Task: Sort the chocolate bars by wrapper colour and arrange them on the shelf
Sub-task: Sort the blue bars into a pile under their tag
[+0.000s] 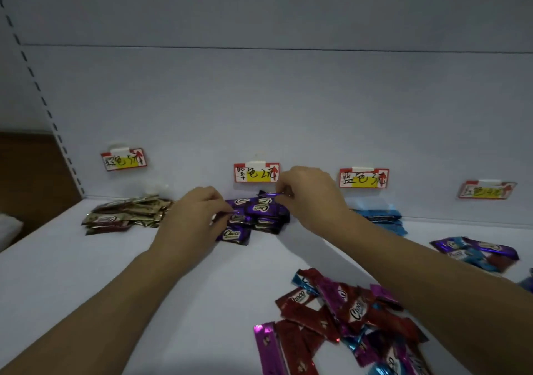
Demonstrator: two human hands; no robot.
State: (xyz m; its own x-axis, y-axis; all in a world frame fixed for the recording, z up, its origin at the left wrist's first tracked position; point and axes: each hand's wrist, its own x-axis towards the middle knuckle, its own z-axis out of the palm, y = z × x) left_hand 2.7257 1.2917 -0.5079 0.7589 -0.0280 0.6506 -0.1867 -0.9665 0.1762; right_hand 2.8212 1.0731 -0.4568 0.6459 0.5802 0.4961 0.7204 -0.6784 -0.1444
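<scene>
Entry: shelf point(144, 273), sorting in progress

- Purple stack point(259, 216): centre rear, against the back wall under the middle price tag point(256, 172); one bar has slid forward off its front edge.
- Purple bar point(266, 196): on top of that stack, tilted, one foil end lifted.
- Right hand point(308, 196): fingers curled, thumb and forefinger pinching the raised end of the purple bar.
- Left hand point(196, 219): fingers curled, tips pinching a foil end at the stack's left edge (whether it belongs to the same bar cannot be told).
- Olive stack point(124, 216): rear left.
- Blue stack point(377, 219): rear right, partly behind the right forearm.
- Mixed heap point(346, 317): near right, with red, magenta and blue wrappers unsorted; a smaller heap point(476, 252) lies further right.

Handling note, as judgement: lay the bar flat and square with those below, logo up. Then press both ends level so the slippery foil does not slide, and tuck the stray front bar back in before reaching for the heap
</scene>
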